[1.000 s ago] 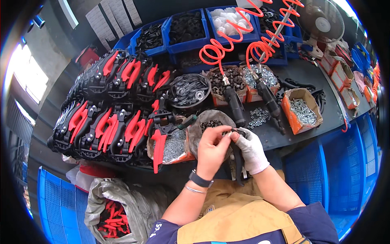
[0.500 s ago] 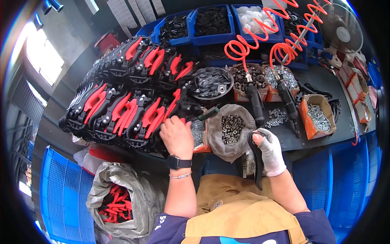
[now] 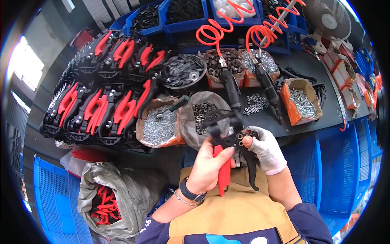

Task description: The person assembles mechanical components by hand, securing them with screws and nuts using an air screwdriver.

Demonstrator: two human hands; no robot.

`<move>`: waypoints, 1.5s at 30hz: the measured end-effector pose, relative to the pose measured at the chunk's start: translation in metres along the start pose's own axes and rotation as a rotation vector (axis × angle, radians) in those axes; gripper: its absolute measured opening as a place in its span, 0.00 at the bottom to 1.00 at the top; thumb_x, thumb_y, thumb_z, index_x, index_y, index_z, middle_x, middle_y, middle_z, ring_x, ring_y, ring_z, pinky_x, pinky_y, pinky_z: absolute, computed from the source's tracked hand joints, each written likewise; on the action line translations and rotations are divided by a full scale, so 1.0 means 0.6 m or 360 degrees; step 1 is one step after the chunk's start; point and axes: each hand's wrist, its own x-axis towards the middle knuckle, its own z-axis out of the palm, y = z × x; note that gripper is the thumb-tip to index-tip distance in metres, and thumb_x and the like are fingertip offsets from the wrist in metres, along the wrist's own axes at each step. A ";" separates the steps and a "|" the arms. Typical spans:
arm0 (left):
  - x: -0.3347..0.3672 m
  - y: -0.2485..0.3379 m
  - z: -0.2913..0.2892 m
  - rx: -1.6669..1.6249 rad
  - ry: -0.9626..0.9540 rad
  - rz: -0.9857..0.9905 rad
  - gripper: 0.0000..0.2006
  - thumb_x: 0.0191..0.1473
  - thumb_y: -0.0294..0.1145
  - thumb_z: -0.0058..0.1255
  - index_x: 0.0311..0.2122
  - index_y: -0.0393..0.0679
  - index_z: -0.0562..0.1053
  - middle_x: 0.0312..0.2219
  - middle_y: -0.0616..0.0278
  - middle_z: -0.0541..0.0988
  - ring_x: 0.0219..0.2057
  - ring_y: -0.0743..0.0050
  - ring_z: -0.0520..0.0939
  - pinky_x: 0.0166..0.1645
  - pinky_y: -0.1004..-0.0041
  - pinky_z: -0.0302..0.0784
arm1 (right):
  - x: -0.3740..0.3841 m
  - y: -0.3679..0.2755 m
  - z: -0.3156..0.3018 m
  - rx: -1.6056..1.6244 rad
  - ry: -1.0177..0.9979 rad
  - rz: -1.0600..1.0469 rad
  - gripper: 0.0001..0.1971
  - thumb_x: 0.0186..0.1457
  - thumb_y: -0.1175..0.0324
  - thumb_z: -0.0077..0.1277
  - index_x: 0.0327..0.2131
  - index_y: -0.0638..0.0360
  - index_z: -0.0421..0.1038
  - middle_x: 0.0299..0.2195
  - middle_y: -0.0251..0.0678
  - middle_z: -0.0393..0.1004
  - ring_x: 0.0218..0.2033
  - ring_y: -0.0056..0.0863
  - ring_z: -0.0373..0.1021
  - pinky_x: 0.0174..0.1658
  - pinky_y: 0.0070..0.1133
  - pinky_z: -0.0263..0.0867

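Note:
In front of my apron, my left hand (image 3: pixel 208 167) grips a black tool assembly with a red handle (image 3: pixel 222 175); the thumb lies across it. My right hand (image 3: pixel 267 151), in a whitish glove, is closed on a curved black handle (image 3: pixel 249 164) with two small round metal pieces near its top. The upper ends of both parts lie close together; whether they touch I cannot tell. Just beyond is a grey bag-lined container (image 3: pixel 187 132) of small dark metal parts. Beside it stands a box of small silvery pieces (image 3: pixel 159 124) with a dark green-handled tool (image 3: pixel 178 103) resting over its edge.
Stacked black-and-red assemblies (image 3: pixel 97 107) cover the table's left. Two black air drivers (image 3: pixel 230 87) on red coiled hoses (image 3: pixel 215 36) lie centre-right, near loose nuts (image 3: pixel 256 104) and a box of screws (image 3: pixel 302 102). Blue bins (image 3: pixel 183 25) line the back. Below left sits a sack (image 3: pixel 95 175) of red parts.
My left hand has come from the stack to in front of my body, bringing a black-and-red assembly beside the black handle. My right hand keeps hold of that handle. The view has shifted.

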 end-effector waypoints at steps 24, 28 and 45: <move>0.029 -0.067 0.093 0.0054 -0.0119 -0.0137 0.17 0.54 0.22 0.52 0.49 0.42 0.64 0.33 0.65 0.74 0.26 0.77 0.77 0.28 0.77 0.77 | 0.110 -0.143 -0.390 -0.3301 0.0343 -0.0281 0.11 0.50 0.72 0.44 0.31 0.60 0.78 0.33 0.47 0.78 0.37 0.40 0.75 0.43 0.32 0.70; 0.030 -0.067 0.099 0.0027 -0.0161 -0.0179 0.18 0.54 0.24 0.55 0.48 0.41 0.63 0.35 0.66 0.73 0.27 0.82 0.76 0.28 0.80 0.77 | 0.080 -0.158 -0.351 -0.3128 0.0727 -0.0421 0.07 0.48 0.70 0.50 0.30 0.63 0.70 0.30 0.47 0.75 0.35 0.42 0.74 0.40 0.32 0.70; 0.029 -0.076 0.118 -0.0072 -0.0230 -0.0220 0.21 0.55 0.25 0.53 0.52 0.43 0.61 0.40 0.65 0.73 0.33 0.81 0.76 0.31 0.79 0.77 | -0.036 0.061 -0.158 -0.0182 0.0081 -0.0322 0.16 0.51 0.80 0.48 0.45 0.61 0.73 0.35 0.29 0.76 0.33 0.14 0.70 0.34 0.15 0.67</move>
